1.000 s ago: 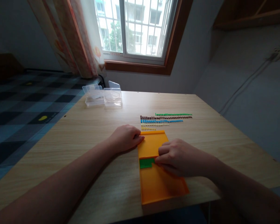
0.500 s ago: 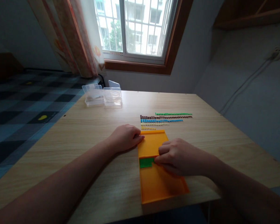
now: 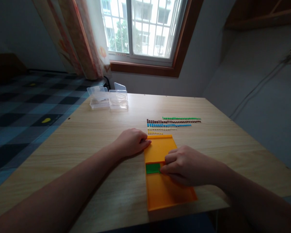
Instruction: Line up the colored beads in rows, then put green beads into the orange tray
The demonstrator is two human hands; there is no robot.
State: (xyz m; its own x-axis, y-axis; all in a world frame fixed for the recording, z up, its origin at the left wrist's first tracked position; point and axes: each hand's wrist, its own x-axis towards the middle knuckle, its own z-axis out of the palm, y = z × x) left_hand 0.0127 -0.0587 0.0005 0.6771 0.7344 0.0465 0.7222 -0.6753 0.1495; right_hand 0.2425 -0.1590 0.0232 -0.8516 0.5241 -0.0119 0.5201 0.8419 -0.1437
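Observation:
An orange tray point(image 3: 167, 194) lies on the wooden table point(image 3: 92, 139) near its front edge. A row of small green pieces point(image 3: 152, 168) sits inside the tray against its left wall. My right hand point(image 3: 186, 165) rests in the tray with its fingers curled and pinched at the right end of the green row. My left hand point(image 3: 131, 142) lies curled against the tray's far left corner, fingertips touching the rim. Behind the tray lie rows of tiny pieces: green point(image 3: 181, 118), brown point(image 3: 172, 121), blue point(image 3: 168, 125) and yellow point(image 3: 157, 131).
Two clear plastic boxes point(image 3: 109, 98) with raised lids stand at the table's far left. A window with a curtain is behind the table. A bed with a checked blue cover point(image 3: 26, 110) lies to the left. A wall with a cable runs along the right.
The view has shifted slightly. My right hand's fingers have closed in against the green row, which now looks even. My left hand has stayed put.

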